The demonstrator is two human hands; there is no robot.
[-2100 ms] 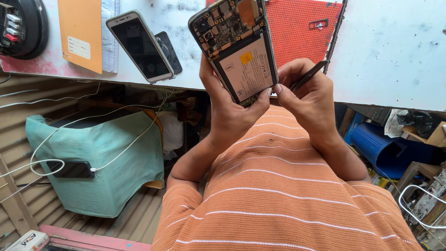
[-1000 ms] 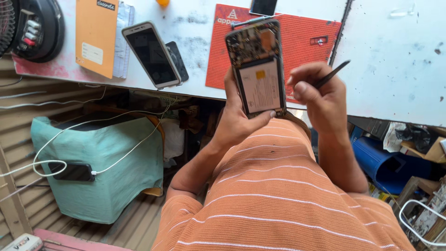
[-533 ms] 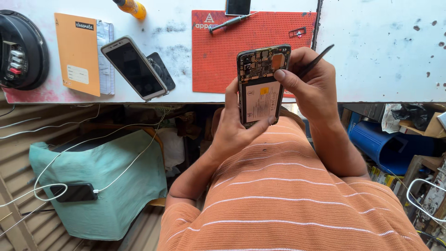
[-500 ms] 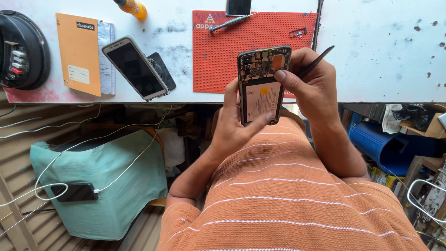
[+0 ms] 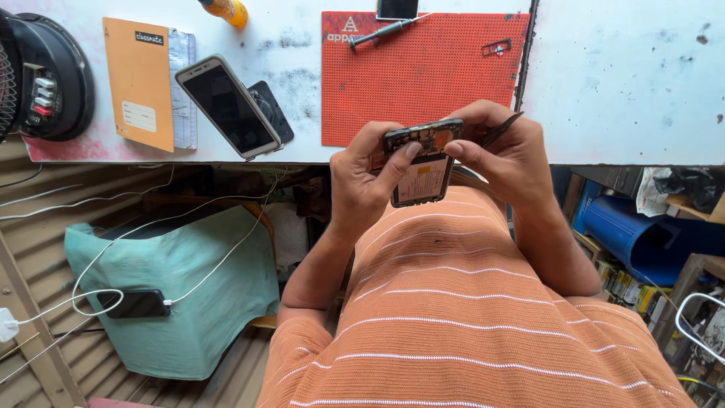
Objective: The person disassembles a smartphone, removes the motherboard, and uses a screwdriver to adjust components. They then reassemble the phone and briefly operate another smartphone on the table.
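Opened phone (image 5: 420, 166): held above the lap at the table (image 5: 619, 83) edge, back cover off, battery showing. Left hand (image 5: 362, 185) clasped around its left side. Right hand (image 5: 506, 155) pinched its top corner, a dark tool (image 5: 502, 130) gripped in its fingers. Red mat (image 5: 423, 75) lay just beyond.

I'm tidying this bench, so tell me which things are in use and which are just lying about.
In use: opened phone, gripped by left hand; dark tweezers in right hand.

Lying about: red mat, screwdriver, intact phone, orange notebook, charging phone.
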